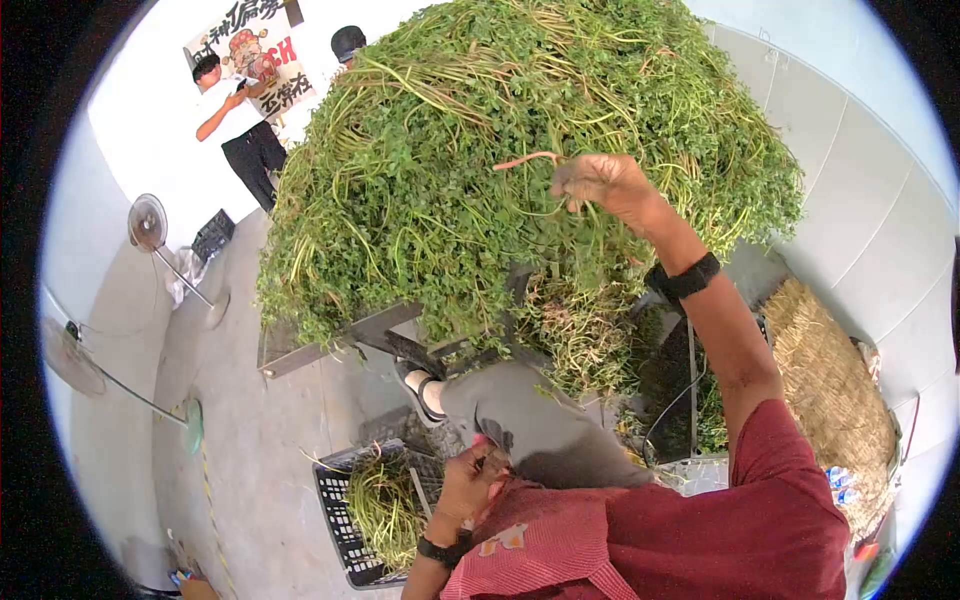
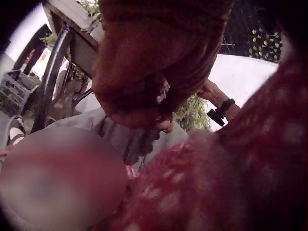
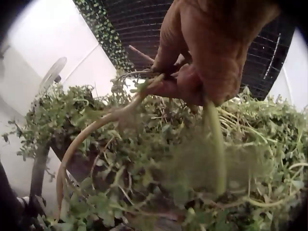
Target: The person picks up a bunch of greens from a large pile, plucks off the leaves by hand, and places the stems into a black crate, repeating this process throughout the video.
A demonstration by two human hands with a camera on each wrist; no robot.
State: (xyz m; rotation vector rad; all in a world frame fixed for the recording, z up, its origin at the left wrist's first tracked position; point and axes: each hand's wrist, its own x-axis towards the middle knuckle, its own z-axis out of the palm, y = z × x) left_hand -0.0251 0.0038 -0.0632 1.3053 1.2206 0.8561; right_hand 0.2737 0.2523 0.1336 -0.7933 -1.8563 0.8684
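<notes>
My right hand is raised over the heap of leafy green stems and pinches a plant stem. In the right wrist view the pinched stem arches away to the left and hangs down, while a thicker green piece hangs below the palm. My left hand is low at my lap, beside the grey trouser leg and the red checked apron. Its fingers are curled in the left wrist view, and a small pink patch shows at their tips; I cannot tell whether they hold something.
The heap lies on a metal-edged table. A black crate with loose stems stands at my left on the floor. Two fans are farther left. More stems lie under the table. A straw mat leans at right. People stand at the back.
</notes>
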